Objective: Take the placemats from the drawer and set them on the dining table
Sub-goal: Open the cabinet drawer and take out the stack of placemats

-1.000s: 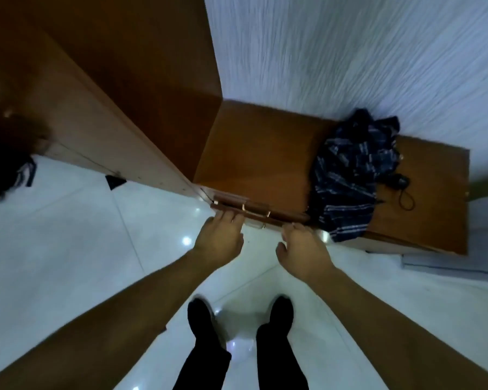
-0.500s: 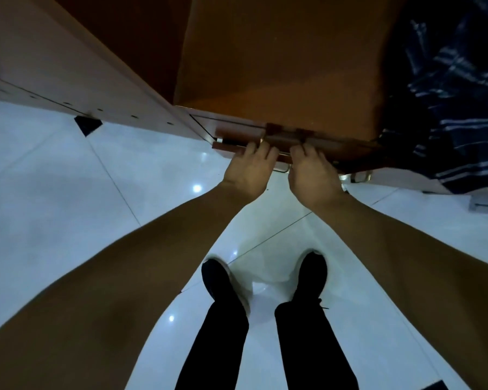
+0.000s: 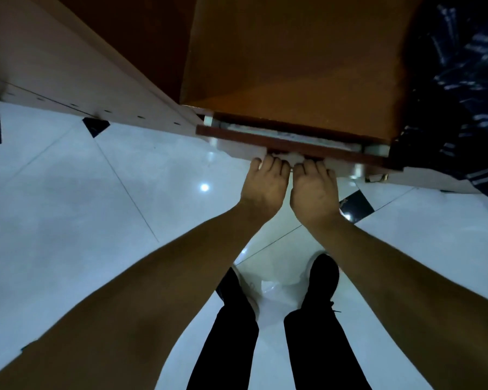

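Observation:
A reddish-brown drawer front (image 3: 237, 137) juts a short way out from under the wooden cabinet top (image 3: 293, 60). A thin pale strip of the drawer's inside (image 3: 288, 134) shows behind it; no placemats can be made out. My left hand (image 3: 265, 185) and my right hand (image 3: 313, 192) sit side by side under the middle of the drawer front, fingers curled up onto its handle area. The fingertips and the handle are mostly hidden by the front's lower edge.
A dark plaid cloth (image 3: 459, 88) hangs over the cabinet's right end. A taller wooden cupboard side (image 3: 68, 68) runs along the left. The floor (image 3: 82, 206) is glossy white tile, with my black shoes and trousers (image 3: 319, 280) below the hands.
The drawer has slid out a little, opening a pale gap behind its front. Both hands have moved closer together on the drawer front, and the view has dropped nearer to the cabinet.

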A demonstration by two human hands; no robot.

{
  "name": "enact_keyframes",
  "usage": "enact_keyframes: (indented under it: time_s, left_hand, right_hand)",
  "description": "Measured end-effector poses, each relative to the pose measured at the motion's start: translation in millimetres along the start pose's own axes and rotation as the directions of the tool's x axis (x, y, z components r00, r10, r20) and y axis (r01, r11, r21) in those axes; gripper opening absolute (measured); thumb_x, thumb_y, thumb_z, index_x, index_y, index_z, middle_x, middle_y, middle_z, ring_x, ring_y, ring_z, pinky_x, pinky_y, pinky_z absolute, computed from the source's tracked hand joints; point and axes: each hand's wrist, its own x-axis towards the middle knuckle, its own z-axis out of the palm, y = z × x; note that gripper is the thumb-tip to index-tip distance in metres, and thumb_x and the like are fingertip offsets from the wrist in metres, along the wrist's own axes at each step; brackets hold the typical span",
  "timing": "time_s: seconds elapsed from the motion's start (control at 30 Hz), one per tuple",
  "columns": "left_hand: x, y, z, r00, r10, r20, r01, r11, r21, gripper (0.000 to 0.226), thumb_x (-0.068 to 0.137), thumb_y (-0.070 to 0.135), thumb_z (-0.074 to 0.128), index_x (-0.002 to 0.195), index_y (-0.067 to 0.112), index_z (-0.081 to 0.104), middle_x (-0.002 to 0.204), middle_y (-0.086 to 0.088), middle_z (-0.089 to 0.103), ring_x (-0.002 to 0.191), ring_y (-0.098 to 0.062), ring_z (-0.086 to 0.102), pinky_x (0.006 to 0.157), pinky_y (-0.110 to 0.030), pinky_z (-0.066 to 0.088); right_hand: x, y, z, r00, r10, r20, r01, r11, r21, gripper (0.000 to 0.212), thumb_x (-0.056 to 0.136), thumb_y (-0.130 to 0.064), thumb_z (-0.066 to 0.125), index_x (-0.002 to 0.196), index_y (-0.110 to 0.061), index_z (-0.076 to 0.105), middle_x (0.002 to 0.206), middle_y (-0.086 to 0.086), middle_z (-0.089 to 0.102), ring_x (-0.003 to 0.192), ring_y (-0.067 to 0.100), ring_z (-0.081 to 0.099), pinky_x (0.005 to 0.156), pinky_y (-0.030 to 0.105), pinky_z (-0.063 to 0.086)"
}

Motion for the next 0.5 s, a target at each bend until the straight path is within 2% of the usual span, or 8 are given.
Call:
enact_keyframes:
  time_s: [0.07, 0.13, 0.27, 0.3, 0.37, 0.43, 0.47, 0.5]
  left_hand:
    - [-27.9, 7.8, 7.2, 0.999, 0.016, 0.029, -0.016, 1.000, -0.001, 0.033, 0.075, 0.014, 0.049, 0.105, 0.007, 0.059, 0.101, -0.012, 0.064, 0.101, -0.032, 0.056, 0.086, -0.043, 0.044]
    - [-61.6, 16.0, 12.9, 0.994, 0.022, 0.108, -0.024, 1.000, 0.018, 0.042, 0.072, 0.016, 0.057, 0.114, 0.006, 0.058, 0.112, -0.013, 0.062, 0.109, -0.033, 0.054, 0.089, -0.044, 0.044]
    - [-123.9, 28.4, 21.2, 0.962, 0.017, 0.274, -0.013, 1.000, -0.014, 0.064, 0.061, 0.017, 0.071, 0.122, 0.004, 0.060, 0.122, -0.015, 0.063, 0.116, -0.034, 0.056, 0.091, -0.046, 0.048]
    - [-134.6, 30.3, 21.3, 0.953, 0.007, 0.304, 0.004, 0.999, -0.036, 0.066, 0.058, 0.017, 0.072, 0.122, 0.004, 0.060, 0.120, -0.015, 0.064, 0.113, -0.034, 0.058, 0.088, -0.046, 0.049]
    - [-148.3, 34.1, 17.7, 0.945, -0.010, 0.326, 0.046, 0.994, -0.103, 0.058, 0.058, 0.016, 0.074, 0.114, 0.006, 0.064, 0.107, -0.014, 0.068, 0.097, -0.033, 0.064, 0.077, -0.041, 0.051]
    - [-154.6, 35.9, 2.7, 0.955, -0.013, 0.297, 0.074, 0.978, -0.196, 0.036, 0.059, 0.016, 0.075, 0.093, 0.009, 0.066, 0.083, -0.011, 0.068, 0.071, -0.030, 0.066, 0.060, -0.033, 0.050]
    - [-154.7, 34.1, -8.0, 0.967, -0.028, 0.253, 0.095, 0.961, -0.259, 0.029, 0.059, 0.016, 0.076, 0.085, 0.011, 0.065, 0.074, -0.009, 0.065, 0.062, -0.029, 0.064, 0.053, -0.029, 0.048]
    - [-153.0, 29.9, -19.3, 0.979, -0.052, 0.196, 0.115, 0.938, -0.327, 0.024, 0.063, 0.016, 0.075, 0.084, 0.012, 0.065, 0.073, -0.007, 0.064, 0.062, -0.028, 0.064, 0.050, -0.028, 0.048]
  right_hand:
    - [-27.0, -9.0, 0.7, 0.998, 0.019, 0.053, -0.019, 1.000, 0.001, 0.024, 0.069, 0.000, 0.059, 0.092, -0.001, 0.067, 0.093, 0.018, 0.066, 0.090, 0.036, 0.060, 0.078, 0.042, 0.049]
    - [-62.6, -19.1, 2.0, 0.992, 0.022, 0.124, -0.023, 1.000, 0.007, 0.027, 0.070, -0.003, 0.057, 0.095, -0.002, 0.067, 0.097, 0.018, 0.067, 0.094, 0.035, 0.061, 0.079, 0.042, 0.049]
    - [-126.7, -32.7, 7.1, 0.949, 0.000, 0.316, -0.004, 1.000, 0.011, 0.050, 0.061, -0.009, 0.073, 0.110, 0.000, 0.069, 0.106, 0.016, 0.070, 0.102, 0.035, 0.064, 0.090, 0.044, 0.053]
    - [-136.7, -35.0, 5.1, 0.930, 0.002, 0.369, -0.009, 1.000, 0.018, 0.053, 0.058, -0.010, 0.076, 0.110, 0.000, 0.070, 0.105, 0.016, 0.071, 0.100, 0.034, 0.066, 0.089, 0.044, 0.054]
    - [-144.6, -39.3, -5.5, 0.900, 0.012, 0.435, -0.041, 0.998, 0.057, 0.046, 0.056, -0.013, 0.080, 0.101, -0.003, 0.072, 0.093, 0.014, 0.072, 0.086, 0.032, 0.069, 0.074, 0.038, 0.056]
    - [-142.3, -42.4, -27.1, 0.887, 0.008, 0.462, -0.088, 0.984, 0.152, 0.024, 0.070, -0.018, 0.073, 0.091, -0.008, 0.069, 0.085, 0.012, 0.070, 0.076, 0.031, 0.069, 0.063, 0.033, 0.053]
    - [-138.1, -41.1, -37.1, 0.892, 0.031, 0.451, -0.149, 0.962, 0.230, 0.014, 0.081, -0.020, 0.064, 0.089, -0.009, 0.066, 0.084, 0.012, 0.069, 0.077, 0.030, 0.068, 0.064, 0.032, 0.051]
    - [-132.4, -38.1, -48.3, 0.886, 0.066, 0.458, -0.226, 0.926, 0.303, 0.014, 0.088, -0.022, 0.056, 0.086, -0.011, 0.064, 0.083, 0.012, 0.068, 0.077, 0.029, 0.066, 0.064, 0.033, 0.050]
